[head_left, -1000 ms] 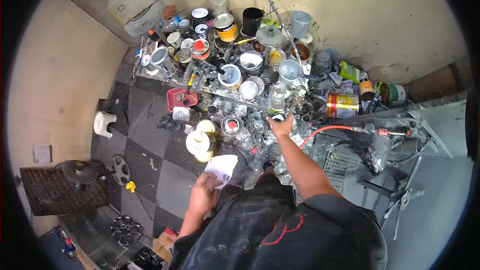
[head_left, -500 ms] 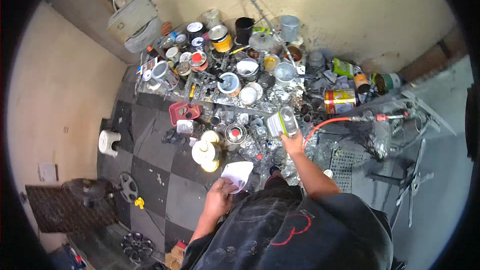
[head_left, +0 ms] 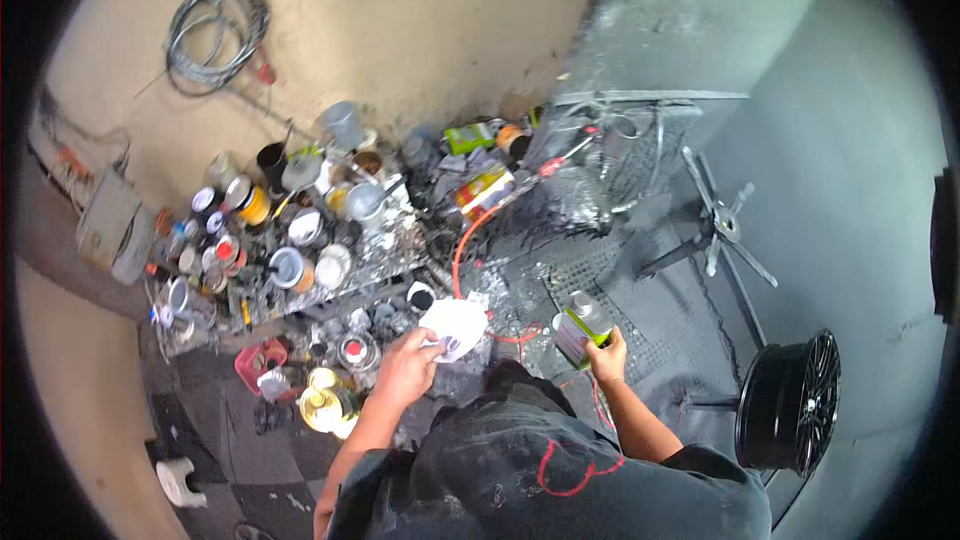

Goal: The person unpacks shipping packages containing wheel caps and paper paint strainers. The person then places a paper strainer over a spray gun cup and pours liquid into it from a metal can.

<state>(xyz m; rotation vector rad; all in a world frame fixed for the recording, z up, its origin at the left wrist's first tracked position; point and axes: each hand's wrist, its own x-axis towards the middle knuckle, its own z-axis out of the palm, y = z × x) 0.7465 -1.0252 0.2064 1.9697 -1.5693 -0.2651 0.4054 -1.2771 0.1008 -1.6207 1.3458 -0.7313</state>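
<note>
My left hand (head_left: 405,368) grips a white paper paint strainer (head_left: 452,324) by its near side, in front of my body. The paper looks cone-shaped, with a darker patch by my fingers. Further right, my right hand (head_left: 609,358) is wrapped round a green-labelled metal can (head_left: 580,328), which is tilted, with its grey metal top towards the back. Some of my fingers are hidden behind the can. Just beyond the strainer is a cup with dark contents (head_left: 421,296).
A paint-splattered bench (head_left: 375,275) on the left carries several tins, tubs and cups. Yellowish tins (head_left: 328,402) and a red tray (head_left: 262,365) stand on the floor. A red air hose (head_left: 458,255) curves past the bench. At right are a metal stand (head_left: 728,225) and a black wheel rim (head_left: 788,405).
My view has swung to the right, bringing the stand and wheel rim into sight. Both hands still hold the strainer and can. The strainer now lies nearer the cups beside the bench.
</note>
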